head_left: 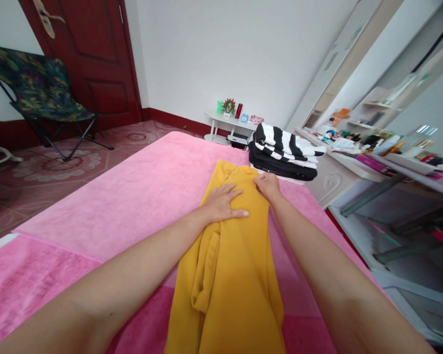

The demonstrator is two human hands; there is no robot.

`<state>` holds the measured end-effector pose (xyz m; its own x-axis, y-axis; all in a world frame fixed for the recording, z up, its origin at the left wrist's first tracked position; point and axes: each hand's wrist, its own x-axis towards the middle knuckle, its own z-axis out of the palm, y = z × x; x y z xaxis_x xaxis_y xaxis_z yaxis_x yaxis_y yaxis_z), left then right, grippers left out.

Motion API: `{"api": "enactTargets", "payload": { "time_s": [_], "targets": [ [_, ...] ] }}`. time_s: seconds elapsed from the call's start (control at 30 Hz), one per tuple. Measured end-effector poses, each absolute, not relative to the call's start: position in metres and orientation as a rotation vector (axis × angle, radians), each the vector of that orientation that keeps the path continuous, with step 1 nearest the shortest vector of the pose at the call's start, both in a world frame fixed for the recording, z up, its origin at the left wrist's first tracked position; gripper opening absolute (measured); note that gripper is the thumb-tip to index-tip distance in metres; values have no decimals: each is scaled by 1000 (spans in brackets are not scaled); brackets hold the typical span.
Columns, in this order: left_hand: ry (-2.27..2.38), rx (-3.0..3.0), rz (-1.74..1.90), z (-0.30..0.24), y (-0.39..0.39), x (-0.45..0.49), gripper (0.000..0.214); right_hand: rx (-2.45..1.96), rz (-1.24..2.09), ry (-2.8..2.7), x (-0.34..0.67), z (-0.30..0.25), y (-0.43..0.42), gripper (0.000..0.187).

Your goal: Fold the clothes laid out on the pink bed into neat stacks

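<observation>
A yellow long-sleeved garment point(239, 265) lies lengthwise on the pink bedspread point(151, 182), with one sleeve point(206, 270) folded back over its left side. My left hand point(223, 204) rests flat on its upper part, fingers spread. At the garment's upper right edge, my right hand point(267, 186) has its fingers closed in a pinch on the yellow cloth. The garment's near end runs out of the bottom of the view, so its full shape is hidden.
Folded black and black-and-white striped clothes point(284, 152) are stacked beyond my right hand. A cluttered dressing table point(347, 160) stands to the right. Behind the bed is a small white table point(229, 120); a folding chair point(44, 93) stands by the red door point(92, 54).
</observation>
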<state>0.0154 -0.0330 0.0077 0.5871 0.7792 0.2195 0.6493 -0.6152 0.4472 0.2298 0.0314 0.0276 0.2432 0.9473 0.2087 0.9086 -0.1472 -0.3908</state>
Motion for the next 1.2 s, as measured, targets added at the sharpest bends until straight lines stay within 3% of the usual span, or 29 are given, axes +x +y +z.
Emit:
{"api": "enactTargets", "payload": {
  "time_s": [0.17,0.3,0.43,0.57,0.73,0.9,1.0,1.1,1.2],
  "targets": [
    [1195,2529,489,7,-30,15,89,-2055,123,-1742,229,23,10,16],
    [1190,2532,523,3,-28,15,89,-1577,156,-1867,204,41,-58,30],
    [1178,2507,516,3,-30,14,87,-992,728,-2337,178,86,-166,18],
    [1172,2487,516,5,-31,14,88,-854,892,-2707,174,118,-246,60],
    [1171,2490,530,4,-30,14,88,-839,747,-2825,178,102,-272,56],
    [1167,2507,546,2,-29,15,89,-740,961,-2614,174,77,-274,34],
    [1158,2502,571,3,-30,14,86,-1047,1034,-2147,178,72,-255,25],
    [1131,2462,642,2,-27,13,75,-1415,1039,-1587,189,64,-214,36],
    [1074,2364,779,0,-22,12,59,-1475,1070,-1359,201,49,-174,57]
  ]
}}
